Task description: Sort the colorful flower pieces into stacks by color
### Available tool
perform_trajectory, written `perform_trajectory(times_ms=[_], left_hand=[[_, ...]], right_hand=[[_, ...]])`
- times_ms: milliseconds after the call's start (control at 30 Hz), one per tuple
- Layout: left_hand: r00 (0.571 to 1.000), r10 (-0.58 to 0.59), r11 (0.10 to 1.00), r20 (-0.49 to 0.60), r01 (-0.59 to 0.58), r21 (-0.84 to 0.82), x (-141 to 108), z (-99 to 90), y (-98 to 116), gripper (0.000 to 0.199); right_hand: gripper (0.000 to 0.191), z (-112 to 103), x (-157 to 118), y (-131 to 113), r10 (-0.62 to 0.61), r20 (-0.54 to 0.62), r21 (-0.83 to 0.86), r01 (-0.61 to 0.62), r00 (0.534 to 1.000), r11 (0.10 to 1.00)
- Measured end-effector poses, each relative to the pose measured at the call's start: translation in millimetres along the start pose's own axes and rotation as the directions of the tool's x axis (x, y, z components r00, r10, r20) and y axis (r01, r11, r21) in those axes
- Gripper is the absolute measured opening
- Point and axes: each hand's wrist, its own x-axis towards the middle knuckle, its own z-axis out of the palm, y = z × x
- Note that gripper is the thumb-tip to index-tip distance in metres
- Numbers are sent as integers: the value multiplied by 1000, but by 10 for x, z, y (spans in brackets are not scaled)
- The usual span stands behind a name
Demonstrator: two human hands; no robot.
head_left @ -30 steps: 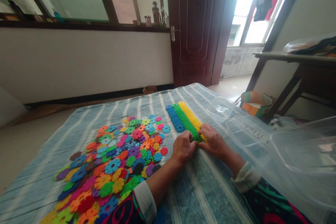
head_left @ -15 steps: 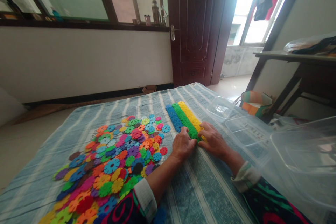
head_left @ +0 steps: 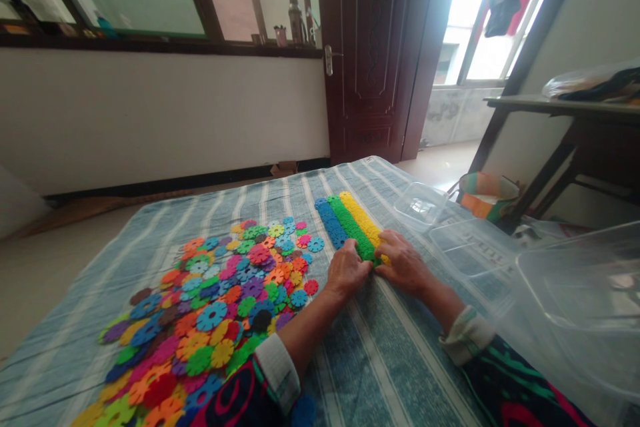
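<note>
Three rows of overlapping flower-shaped plastic discs lie side by side on the striped bed cover: a blue row (head_left: 330, 221), a green row (head_left: 353, 223) and a yellow row (head_left: 361, 215). At the near end of the green row, my left hand (head_left: 349, 271) is closed, thumb and fingers on its last discs. My right hand (head_left: 404, 263) curls over the near end of the yellow row, its thumb meeting the green row's end close to my left thumb. The fingertips partly hide these ends. Left of my hands spreads a loose pile of mixed-colour discs (head_left: 213, 315).
Clear plastic boxes (head_left: 575, 293) and a clear lid or tray (head_left: 473, 248) stand along the right side of the striped cover (head_left: 390, 340). A desk (head_left: 575, 107) is beyond them at right. A brown door (head_left: 370, 47) stands at the back.
Almost nothing differs. Both hands stay at the near ends of the green and yellow rows, with slight finger shifts; the view has moved a little.
</note>
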Motion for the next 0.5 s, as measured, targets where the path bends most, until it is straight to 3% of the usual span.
perform_trajectory(times_ms=[500], left_hand=[[1000,12,1000,-25,-12,18,60,17,-40,36]], right_hand=[[14,9,59,-6,3,19,-6,-3,1000,1000]])
